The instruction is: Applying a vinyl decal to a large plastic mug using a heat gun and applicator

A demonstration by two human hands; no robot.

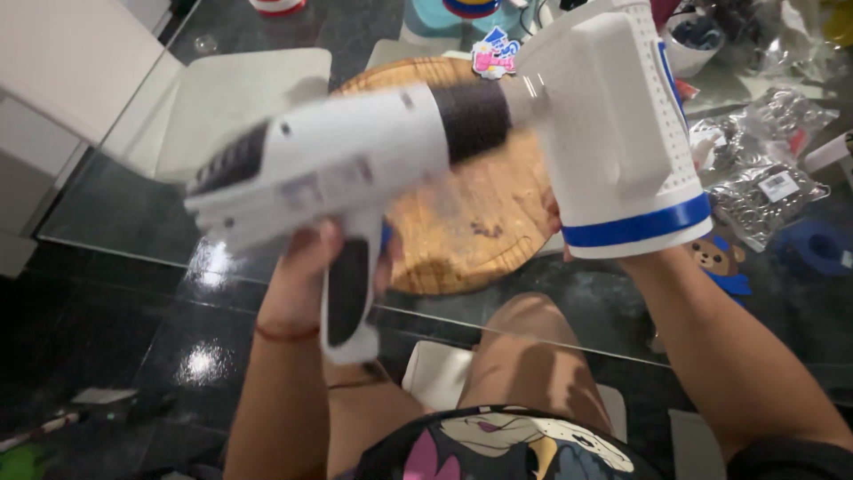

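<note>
held up over the glass counter [124, 191], centre of view: a white pistol-shaped power tool [329, 169] with a dark band at its nose, pointing right into a white perforated container with a blue band [622, 142]. left hand [306, 271] raised from the near left, forearm upright, grip closed around the tool's dark handle. right hand [555, 222] mostly hidden behind the container, forearm rising from the near right; fingers at its lower left edge, grip holding it up, tilted. beneath both, a round wooden board [471, 222]. clear plastic bags [769, 182] far right.
</note>
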